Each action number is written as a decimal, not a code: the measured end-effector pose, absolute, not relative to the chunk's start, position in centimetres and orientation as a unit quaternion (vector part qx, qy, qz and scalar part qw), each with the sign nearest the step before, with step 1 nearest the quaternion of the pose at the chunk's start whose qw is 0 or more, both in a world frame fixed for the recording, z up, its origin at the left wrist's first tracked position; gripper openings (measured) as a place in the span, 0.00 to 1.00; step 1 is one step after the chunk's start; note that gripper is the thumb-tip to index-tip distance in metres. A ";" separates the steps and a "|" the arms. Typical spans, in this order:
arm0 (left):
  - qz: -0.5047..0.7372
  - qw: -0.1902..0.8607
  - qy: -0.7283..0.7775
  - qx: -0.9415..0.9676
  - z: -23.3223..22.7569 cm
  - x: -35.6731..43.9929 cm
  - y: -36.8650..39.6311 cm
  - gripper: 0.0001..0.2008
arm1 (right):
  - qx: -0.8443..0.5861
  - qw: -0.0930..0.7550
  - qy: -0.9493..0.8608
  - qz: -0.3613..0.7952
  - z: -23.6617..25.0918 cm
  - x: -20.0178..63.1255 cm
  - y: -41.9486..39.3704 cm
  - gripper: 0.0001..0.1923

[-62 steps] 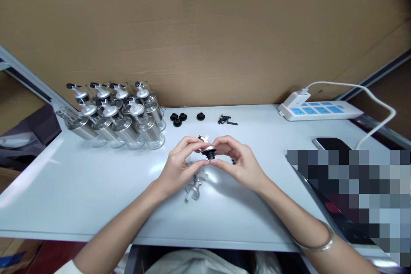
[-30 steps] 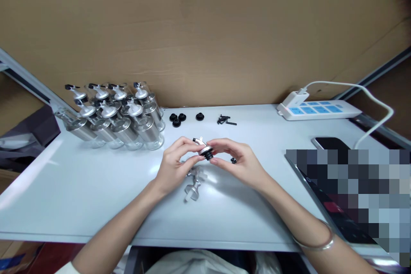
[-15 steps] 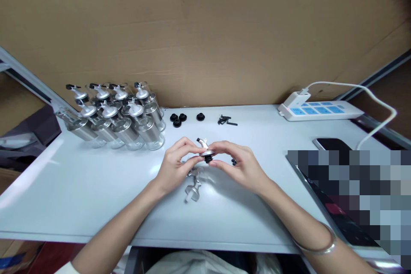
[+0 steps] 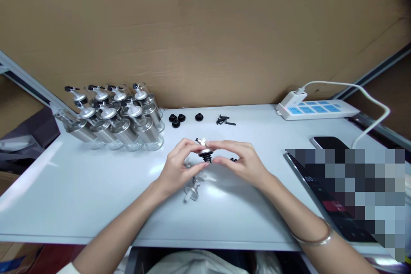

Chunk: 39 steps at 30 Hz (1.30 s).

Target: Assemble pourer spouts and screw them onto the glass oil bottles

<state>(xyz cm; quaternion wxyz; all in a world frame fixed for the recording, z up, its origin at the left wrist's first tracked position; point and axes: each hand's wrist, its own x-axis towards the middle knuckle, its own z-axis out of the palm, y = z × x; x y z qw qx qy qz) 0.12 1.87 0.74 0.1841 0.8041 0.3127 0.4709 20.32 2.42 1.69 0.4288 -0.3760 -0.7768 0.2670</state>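
I have the silver pour spout with a black ribbed stopper (image 4: pixel 205 152) between both hands, nearly upright above the glossy white table (image 4: pixel 250 214). My left hand (image 4: pixel 179 160) pinches it, fingers at the metal disc, thumb low by the stopper. My right hand (image 4: pixel 245 160) curves around the other side; whether its thumb bears on the stopper, I can't tell. I'd hold the disc level, press evenly, and avoid knocking the loose silver spouts with white stems (image 4: pixel 192 192) nearby.
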 end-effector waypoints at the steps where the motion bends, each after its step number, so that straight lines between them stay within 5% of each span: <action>1: 0.468 0.182 0.312 0.807 0.8 0.1 1.8 0.14 | -0.401 0.413 -0.778 0.253 1.7 20.8 2.8 0.13; 6: 0.443 0.184 0.319 0.817 0.8 0.2 1.6 0.13 | -0.546 0.316 -0.771 0.084 -0.3 24.5 6.4 0.19; 13: 0.428 0.199 0.300 0.829 0.6 0.3 1.5 0.13 | -0.578 0.164 -0.798 0.045 -4.3 26.6 9.2 0.24; 28: 0.441 0.178 0.281 0.834 0.7 0.3 1.5 0.15 | -0.647 0.119 -0.752 0.043 -1.1 24.7 7.0 0.13; 32: 0.449 0.172 0.268 0.835 0.5 0.2 1.6 0.15 | -0.673 0.131 -0.726 0.055 -1.5 24.4 7.0 0.16; 39: 0.450 0.167 0.256 0.839 0.6 0.3 1.5 0.15 | -0.665 0.223 -0.707 0.093 -0.5 23.9 6.3 0.07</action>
